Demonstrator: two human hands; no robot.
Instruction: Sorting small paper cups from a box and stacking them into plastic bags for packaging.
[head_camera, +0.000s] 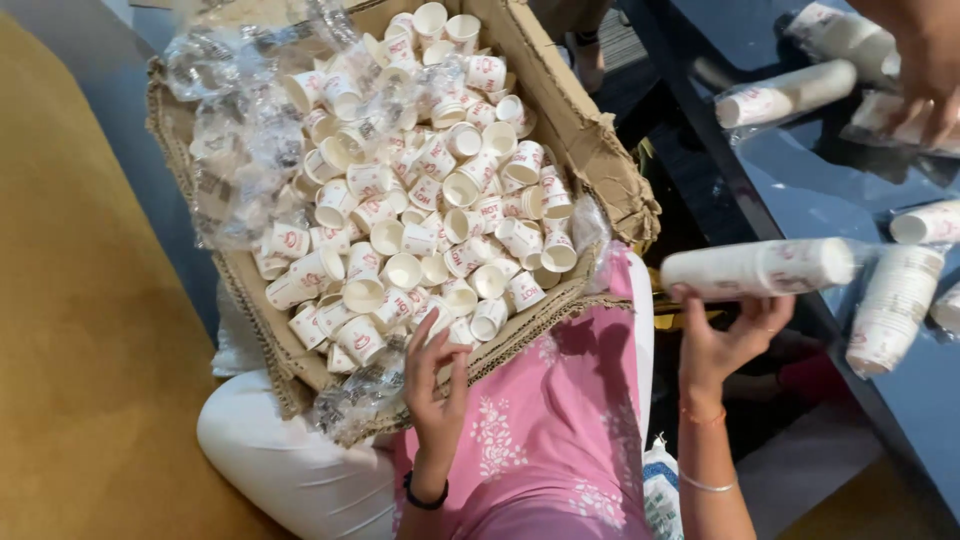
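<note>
- Nearest the camera, the person sat with a pink patterned garment (560, 440) over the lap and white trousers (280, 460) at the lower left.
- The left hand (437, 385) rose from the lap with a dark band on the wrist. Its fingers were loosely spread, their tips touching the near edge of the cardboard box (600, 150) and the paper cups just inside it. It gripped nothing.
- The right hand (725, 335), with thin bangles on the wrist, was raised with fingers parted. Its fingertips cradled from below a long sleeve of stacked cups (760, 268), lying level just right of the box's near corner, at the edge of a dark glass table (800, 190).
- The box, worn and torn at its rim, rested on the person's lap and tilted away. It was filled with a heap of loose small white paper cups (420, 220) with red markings, lying every way.
- Crumpled clear plastic wrappers (240, 130) lay along the box's left and far side, with more at its near left corner.
- On the table to the right lay further wrapped cup stacks (790, 95), some near, some at the far edge.
- At the top right corner, another person's hand (925, 70) rested on those far stacks.
- A mustard-yellow surface (80, 330) filled the left side.
</note>
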